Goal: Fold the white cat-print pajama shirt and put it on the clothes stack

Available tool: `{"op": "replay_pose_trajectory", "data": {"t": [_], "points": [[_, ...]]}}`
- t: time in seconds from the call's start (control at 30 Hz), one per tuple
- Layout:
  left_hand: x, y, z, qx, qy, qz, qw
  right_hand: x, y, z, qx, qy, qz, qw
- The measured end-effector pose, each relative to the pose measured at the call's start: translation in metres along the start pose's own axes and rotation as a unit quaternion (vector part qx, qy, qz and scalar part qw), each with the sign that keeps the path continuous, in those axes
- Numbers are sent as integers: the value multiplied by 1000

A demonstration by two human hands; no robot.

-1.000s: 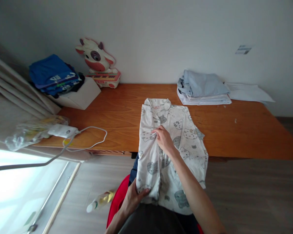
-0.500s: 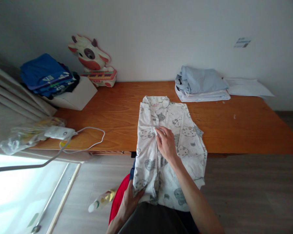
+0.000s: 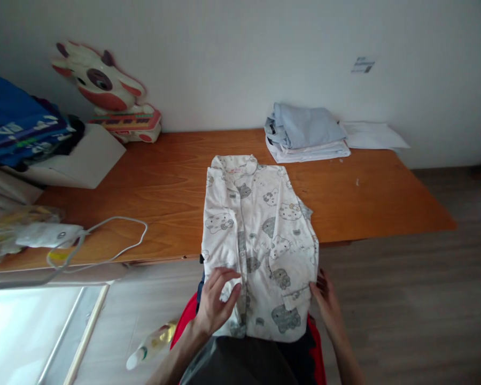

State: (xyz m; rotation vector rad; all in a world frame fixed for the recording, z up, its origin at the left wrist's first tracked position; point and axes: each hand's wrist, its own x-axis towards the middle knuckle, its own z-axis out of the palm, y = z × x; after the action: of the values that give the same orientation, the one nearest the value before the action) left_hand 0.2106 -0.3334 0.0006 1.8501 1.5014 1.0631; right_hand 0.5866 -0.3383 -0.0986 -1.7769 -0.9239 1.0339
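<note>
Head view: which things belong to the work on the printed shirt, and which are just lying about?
Job in hand:
- cat-print button-up shirt, partly on the wooden table
- left hand, at its lower front
- right hand, at its side edge

Lying about:
- cow toy keyboard
- folded grey-blue clothing
- blue clothing on white box
- white corded device
- bottle

Matt, lightly creased cloth in the shirt (image 3: 260, 243) at six o'clock and the folded clothes (image 3: 310, 128) at two. Smooth wood, faintly glossy, across the desk (image 3: 172, 198). Smooth plastic on the cow toy (image 3: 104, 93) at ten; thin, crinkly, glossy plastic in the bag (image 3: 2, 230) at nine; see-through plastic in the bottle (image 3: 154, 341) at seven.
</note>
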Motion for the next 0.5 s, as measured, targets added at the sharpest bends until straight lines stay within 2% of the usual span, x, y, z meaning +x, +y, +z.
{"op": "replay_pose_trajectory", "data": {"t": [0.1, 0.17, 0.27, 0.37, 0.5], "points": [[66, 38, 28, -58, -58, 37, 996, 4, -5, -2, 37, -109, 66, 991], [105, 60, 50, -66, -108, 49, 991, 2, -15, -3, 49, -140, 72, 986], [152, 83, 82, -22, -168, 61, 984, -4, -32, -9, 38, -128, 38, 990], [190, 94, 110, 76, -200, 48, 976, -17, -53, -15, -17, -107, -33, 994], [225, 97, 126, 157, -208, 3, 965, -51, -86, -12, -88, -114, -103, 984]]}}
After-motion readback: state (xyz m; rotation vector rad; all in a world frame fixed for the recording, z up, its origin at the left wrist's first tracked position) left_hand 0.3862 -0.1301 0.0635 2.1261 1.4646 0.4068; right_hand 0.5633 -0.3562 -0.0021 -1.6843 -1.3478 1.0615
